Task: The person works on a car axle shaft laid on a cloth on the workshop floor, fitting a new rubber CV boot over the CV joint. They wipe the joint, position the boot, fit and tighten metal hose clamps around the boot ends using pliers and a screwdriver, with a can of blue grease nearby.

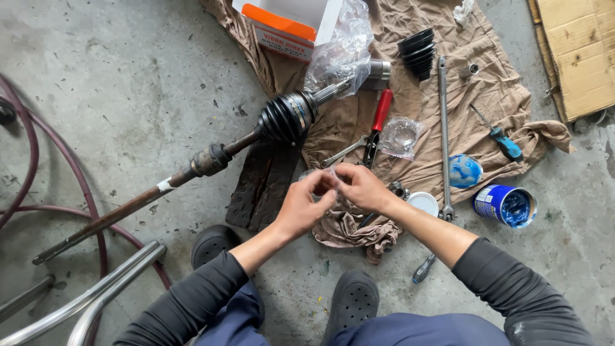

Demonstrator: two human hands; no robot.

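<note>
Pinching a small clear plastic bag (pixel 332 174) between left hand (pixel 301 208) and right hand (pixel 362 187)

Soft, even daylight all over the concrete floor (pixel 128 96), no hard shadows, only faint shade under my hands and the axle shaft (pixel 160 189). Glare flashes off the plastic bag (pixel 343 54) and chrome tubes (pixel 96 295). Focus is sharp mid-frame; my sleeves stretch and bend at the bottom corners.
</note>
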